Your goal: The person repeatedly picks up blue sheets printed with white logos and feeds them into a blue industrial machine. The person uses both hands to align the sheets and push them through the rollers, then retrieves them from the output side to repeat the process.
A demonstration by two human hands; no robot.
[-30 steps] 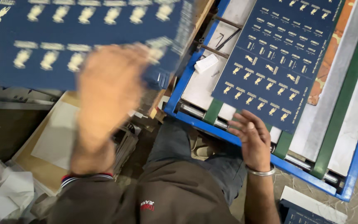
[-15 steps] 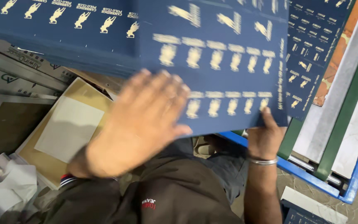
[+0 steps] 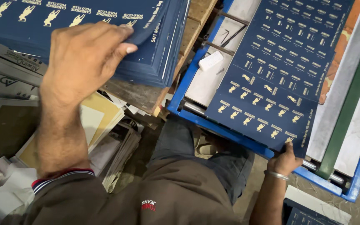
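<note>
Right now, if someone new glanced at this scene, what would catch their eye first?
Most striking is the stack of dark blue printed sheets at upper left, with the left hand pressing its top sheet. To the right, a single blue sheet with gold figures lies on the blue-framed machine bed, the right hand gripping its near corner.

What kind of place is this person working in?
Probably a small printing workshop. A stack of dark blue printed sheets lies under the left hand, the right hand holds one more printed sheet on a blue-framed machine bed, and paper scraps lie below.
</note>
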